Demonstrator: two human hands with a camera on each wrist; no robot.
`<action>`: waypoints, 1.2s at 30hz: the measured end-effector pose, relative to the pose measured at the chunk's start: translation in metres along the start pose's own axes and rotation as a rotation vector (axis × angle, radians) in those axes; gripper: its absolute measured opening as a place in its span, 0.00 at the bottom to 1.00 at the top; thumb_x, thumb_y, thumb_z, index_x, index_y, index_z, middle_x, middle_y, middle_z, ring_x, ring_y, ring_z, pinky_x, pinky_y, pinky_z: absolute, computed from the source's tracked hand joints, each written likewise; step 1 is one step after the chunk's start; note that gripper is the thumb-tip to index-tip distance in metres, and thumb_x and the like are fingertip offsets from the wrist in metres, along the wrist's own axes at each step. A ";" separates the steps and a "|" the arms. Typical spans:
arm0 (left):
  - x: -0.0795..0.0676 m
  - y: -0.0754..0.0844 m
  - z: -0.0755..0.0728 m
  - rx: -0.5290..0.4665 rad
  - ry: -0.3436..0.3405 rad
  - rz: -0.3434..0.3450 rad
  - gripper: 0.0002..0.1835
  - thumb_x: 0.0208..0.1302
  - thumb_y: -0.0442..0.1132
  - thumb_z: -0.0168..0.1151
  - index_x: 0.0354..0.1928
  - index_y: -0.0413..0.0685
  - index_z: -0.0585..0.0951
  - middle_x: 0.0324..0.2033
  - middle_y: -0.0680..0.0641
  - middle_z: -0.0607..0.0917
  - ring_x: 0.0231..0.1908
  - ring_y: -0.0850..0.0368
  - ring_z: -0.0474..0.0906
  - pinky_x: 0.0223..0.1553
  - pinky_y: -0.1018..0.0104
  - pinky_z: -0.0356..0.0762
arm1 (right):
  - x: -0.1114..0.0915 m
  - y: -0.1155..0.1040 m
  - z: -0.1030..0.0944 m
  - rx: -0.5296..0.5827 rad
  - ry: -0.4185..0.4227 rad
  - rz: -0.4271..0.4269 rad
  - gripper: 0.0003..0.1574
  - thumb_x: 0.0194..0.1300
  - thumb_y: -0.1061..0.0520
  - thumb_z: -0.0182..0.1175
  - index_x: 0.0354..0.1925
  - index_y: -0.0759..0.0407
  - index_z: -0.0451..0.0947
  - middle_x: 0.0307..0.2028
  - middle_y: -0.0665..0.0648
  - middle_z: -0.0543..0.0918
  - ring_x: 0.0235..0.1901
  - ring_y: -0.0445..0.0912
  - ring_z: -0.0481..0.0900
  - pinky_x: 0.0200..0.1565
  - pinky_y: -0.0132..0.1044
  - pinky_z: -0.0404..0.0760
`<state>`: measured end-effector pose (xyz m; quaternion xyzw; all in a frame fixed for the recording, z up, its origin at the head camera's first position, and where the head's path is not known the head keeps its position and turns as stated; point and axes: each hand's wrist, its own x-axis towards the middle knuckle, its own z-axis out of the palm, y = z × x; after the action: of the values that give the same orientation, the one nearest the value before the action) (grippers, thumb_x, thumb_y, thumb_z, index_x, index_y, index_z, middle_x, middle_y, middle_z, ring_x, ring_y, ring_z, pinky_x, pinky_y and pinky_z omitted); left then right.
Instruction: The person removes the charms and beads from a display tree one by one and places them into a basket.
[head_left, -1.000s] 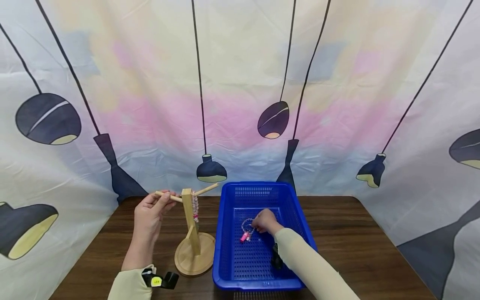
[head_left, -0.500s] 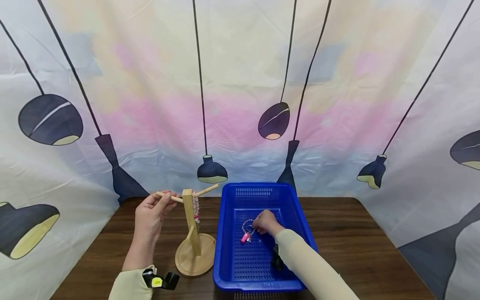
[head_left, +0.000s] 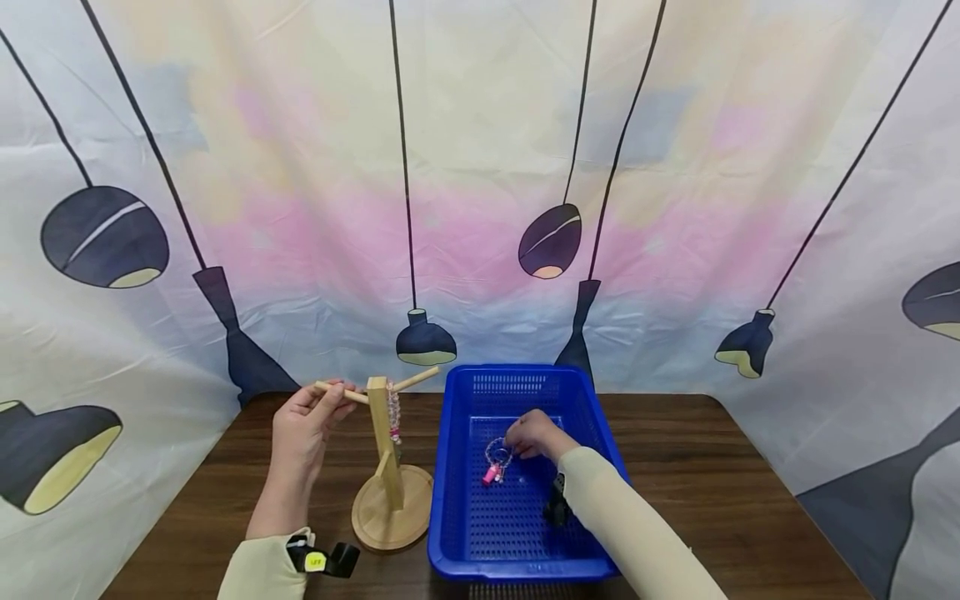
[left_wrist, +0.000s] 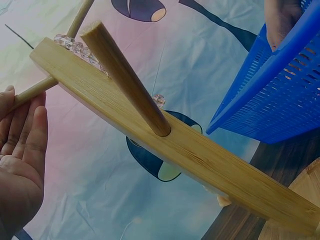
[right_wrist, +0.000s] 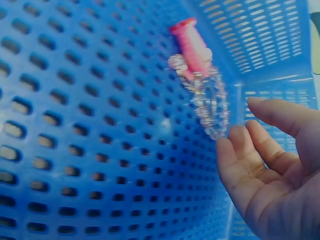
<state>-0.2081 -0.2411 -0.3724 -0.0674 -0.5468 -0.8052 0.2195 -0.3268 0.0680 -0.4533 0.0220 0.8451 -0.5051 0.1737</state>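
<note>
My left hand (head_left: 300, 433) pinches a side peg of a wooden jewelry stand (head_left: 387, 454) between thumb and fingers. On the stand's opposite peg hangs a clear-and-pink beaded bracelet (head_left: 394, 417). Inside the blue plastic basket (head_left: 438, 500) lies another clear beaded bracelet (right_wrist: 212, 102) with a pink charm (right_wrist: 192, 47). My right hand (head_left: 536, 435) is down in the basket, its fingertips close beside this bracelet's beads. In the right wrist view its thumb and fingers are spread apart with nothing between them. Whether a fingertip touches the beads, I cannot tell.
The stand's round base (head_left: 392, 510) stands on the dark wood table (head_left: 682, 467), just left of the basket. Perforated walls enclose my right hand on the sides. A printed cloth (head_left: 480, 167) with lamp drawings hangs behind the table.
My right hand has shifted slightly away from the bracelet in the basket, and its fingers have loosened. My left hand keeps its hold on the peg.
</note>
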 end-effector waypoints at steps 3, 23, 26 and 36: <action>0.000 0.000 0.000 0.002 0.000 -0.005 0.13 0.73 0.29 0.59 0.36 0.54 0.89 0.32 0.57 0.91 0.36 0.68 0.90 0.42 0.77 0.88 | 0.001 -0.005 -0.004 0.015 -0.011 0.012 0.10 0.60 0.68 0.66 0.42 0.69 0.85 0.31 0.58 0.86 0.30 0.47 0.81 0.40 0.42 0.91; 0.001 0.001 0.000 -0.004 -0.031 0.020 0.12 0.73 0.30 0.59 0.37 0.53 0.89 0.33 0.57 0.92 0.37 0.68 0.89 0.41 0.77 0.88 | -0.028 -0.039 -0.025 -0.045 -0.172 -0.144 0.19 0.72 0.59 0.62 0.56 0.69 0.80 0.57 0.67 0.83 0.61 0.64 0.80 0.58 0.51 0.88; 0.000 0.000 0.001 0.002 -0.027 0.017 0.12 0.73 0.30 0.60 0.37 0.53 0.88 0.33 0.57 0.92 0.36 0.68 0.89 0.41 0.77 0.88 | -0.033 -0.042 -0.026 -0.050 -0.189 -0.164 0.19 0.72 0.59 0.63 0.57 0.69 0.80 0.56 0.66 0.84 0.62 0.64 0.80 0.58 0.51 0.87; 0.000 0.001 0.000 -0.016 -0.028 0.015 0.12 0.73 0.29 0.59 0.37 0.51 0.88 0.33 0.57 0.92 0.37 0.68 0.89 0.41 0.77 0.88 | -0.051 -0.055 -0.026 0.001 -0.239 -0.248 0.14 0.74 0.58 0.61 0.53 0.65 0.82 0.53 0.62 0.84 0.50 0.51 0.85 0.60 0.53 0.86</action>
<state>-0.2075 -0.2413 -0.3715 -0.0846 -0.5430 -0.8067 0.2171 -0.2977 0.0707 -0.3789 -0.1425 0.8143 -0.5222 0.2095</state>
